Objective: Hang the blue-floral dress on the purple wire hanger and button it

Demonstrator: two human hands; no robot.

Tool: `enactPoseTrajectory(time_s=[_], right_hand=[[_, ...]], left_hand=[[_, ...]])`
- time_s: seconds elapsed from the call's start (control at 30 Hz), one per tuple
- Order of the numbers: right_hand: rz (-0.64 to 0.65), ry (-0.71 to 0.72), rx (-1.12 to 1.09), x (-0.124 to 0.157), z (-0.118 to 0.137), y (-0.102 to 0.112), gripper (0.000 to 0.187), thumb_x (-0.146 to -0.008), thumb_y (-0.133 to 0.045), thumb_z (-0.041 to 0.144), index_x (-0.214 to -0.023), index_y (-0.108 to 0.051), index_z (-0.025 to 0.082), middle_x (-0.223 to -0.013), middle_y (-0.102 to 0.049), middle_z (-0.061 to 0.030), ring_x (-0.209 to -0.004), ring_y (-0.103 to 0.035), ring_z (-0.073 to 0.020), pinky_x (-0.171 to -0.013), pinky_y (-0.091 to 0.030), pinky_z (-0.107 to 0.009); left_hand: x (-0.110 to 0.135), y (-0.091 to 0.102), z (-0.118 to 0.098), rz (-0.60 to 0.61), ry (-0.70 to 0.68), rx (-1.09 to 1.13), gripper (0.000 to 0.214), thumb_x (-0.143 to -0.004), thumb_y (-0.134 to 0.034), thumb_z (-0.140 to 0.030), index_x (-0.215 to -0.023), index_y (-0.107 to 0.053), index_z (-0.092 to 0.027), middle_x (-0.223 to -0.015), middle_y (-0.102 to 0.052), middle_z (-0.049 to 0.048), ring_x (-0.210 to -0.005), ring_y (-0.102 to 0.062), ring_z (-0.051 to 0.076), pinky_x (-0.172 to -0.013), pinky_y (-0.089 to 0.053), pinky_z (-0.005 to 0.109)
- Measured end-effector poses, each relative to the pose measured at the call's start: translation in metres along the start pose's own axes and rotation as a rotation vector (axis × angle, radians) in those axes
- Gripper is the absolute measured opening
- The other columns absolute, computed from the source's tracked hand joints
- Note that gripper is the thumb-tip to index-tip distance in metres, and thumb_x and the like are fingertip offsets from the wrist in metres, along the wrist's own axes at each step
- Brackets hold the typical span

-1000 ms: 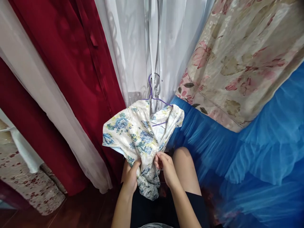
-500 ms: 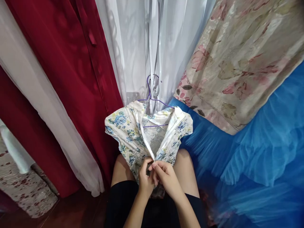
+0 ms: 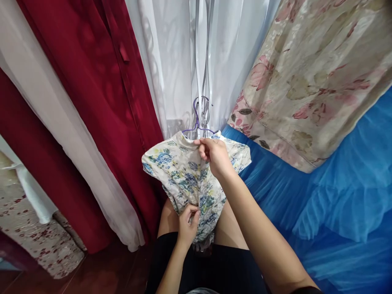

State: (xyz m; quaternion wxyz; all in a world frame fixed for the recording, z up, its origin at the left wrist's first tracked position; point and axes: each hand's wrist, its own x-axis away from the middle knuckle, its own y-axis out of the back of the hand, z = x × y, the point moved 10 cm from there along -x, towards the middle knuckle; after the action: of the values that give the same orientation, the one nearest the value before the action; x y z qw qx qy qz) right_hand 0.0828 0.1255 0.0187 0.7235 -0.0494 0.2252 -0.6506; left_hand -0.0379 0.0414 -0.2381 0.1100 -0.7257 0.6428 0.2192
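A small white dress with blue and yellow flowers (image 3: 183, 171) hangs on a purple wire hanger (image 3: 196, 118) in front of me. My right hand (image 3: 212, 153) is up at the neck of the dress, its fingers pinched on the fabric there. My left hand (image 3: 187, 222) grips the lower part of the dress, holding it down near my knees. The back opening of the dress is closed along its length.
Other garments hang close around: a dark red dress (image 3: 92, 102) at the left, white sheer fabric (image 3: 174, 61) behind, a beige floral dress (image 3: 312, 81) and a blue tulle skirt (image 3: 321, 196) at the right. Dark wooden floor (image 3: 101, 273) shows below.
The open back of the floral dress has closed. My right hand rose from the bottom of the opening to the neck, while my left hand stayed low on the fabric.
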Motion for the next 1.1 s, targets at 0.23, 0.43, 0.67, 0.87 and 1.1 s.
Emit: enactPoseTrajectory(time_s=[0.23,0.43,0.67,0.87,1.1], right_hand=[[0.084,0.084,0.179,0.033,-0.011,0.002,0.025,-0.086,-0.055,0.034,-0.077,-0.068,0.015,-0.039,-0.052,0.0056,-0.036,-0.037,-0.0082,-0.041,-0.027,-0.021],[0.092,0.201,0.297,0.036,0.011,-0.002,0.026,-0.089,-0.050,0.030,-0.070,-0.063,0.018,-0.040,-0.052,0.0047,-0.038,-0.042,-0.0112,-0.046,-0.034,-0.024],[-0.068,0.273,0.634,0.029,-0.036,0.017,0.034,-0.094,-0.049,0.036,-0.065,-0.056,0.021,-0.048,-0.050,0.0034,-0.051,-0.048,-0.0149,-0.056,-0.034,-0.027],[0.009,0.075,0.524,0.057,-0.097,0.025,0.032,-0.087,-0.048,0.029,-0.057,-0.051,0.021,-0.041,-0.044,0.0054,-0.041,-0.041,-0.0122,-0.047,-0.030,-0.025],[0.050,-0.106,0.184,0.099,-0.121,0.016,0.027,-0.085,-0.049,0.028,-0.060,-0.057,0.019,-0.040,-0.046,0.0049,-0.037,-0.039,-0.0101,-0.044,-0.027,-0.023]], left_hand=[[-0.056,0.054,-0.082,-0.219,-0.164,-0.100,0.023,-0.098,-0.059,-0.030,-0.115,-0.070,-0.021,-0.107,-0.071,0.0083,-0.098,-0.068,0.021,-0.089,-0.053,0.033],[-0.149,0.040,-0.247,-0.043,-0.624,-0.374,0.023,-0.101,-0.055,-0.024,-0.115,-0.072,-0.022,-0.104,-0.070,0.0058,-0.098,-0.065,0.019,-0.090,-0.051,0.034],[-0.160,0.041,-0.277,-0.098,-0.773,-0.524,0.014,-0.100,-0.055,-0.023,-0.093,-0.066,-0.018,-0.092,-0.065,0.0052,-0.092,-0.061,0.020,-0.086,-0.048,0.035],[-0.211,0.169,-0.191,-0.530,-0.310,0.088,0.012,-0.097,-0.060,-0.026,-0.093,-0.066,-0.017,-0.088,-0.065,0.0023,-0.087,-0.063,0.016,-0.087,-0.050,0.027],[-0.183,0.156,-0.014,-0.545,0.411,0.847,0.020,-0.093,-0.047,-0.008,-0.100,-0.065,-0.012,-0.070,-0.068,0.0029,-0.065,-0.067,0.014,-0.077,-0.056,0.027]])
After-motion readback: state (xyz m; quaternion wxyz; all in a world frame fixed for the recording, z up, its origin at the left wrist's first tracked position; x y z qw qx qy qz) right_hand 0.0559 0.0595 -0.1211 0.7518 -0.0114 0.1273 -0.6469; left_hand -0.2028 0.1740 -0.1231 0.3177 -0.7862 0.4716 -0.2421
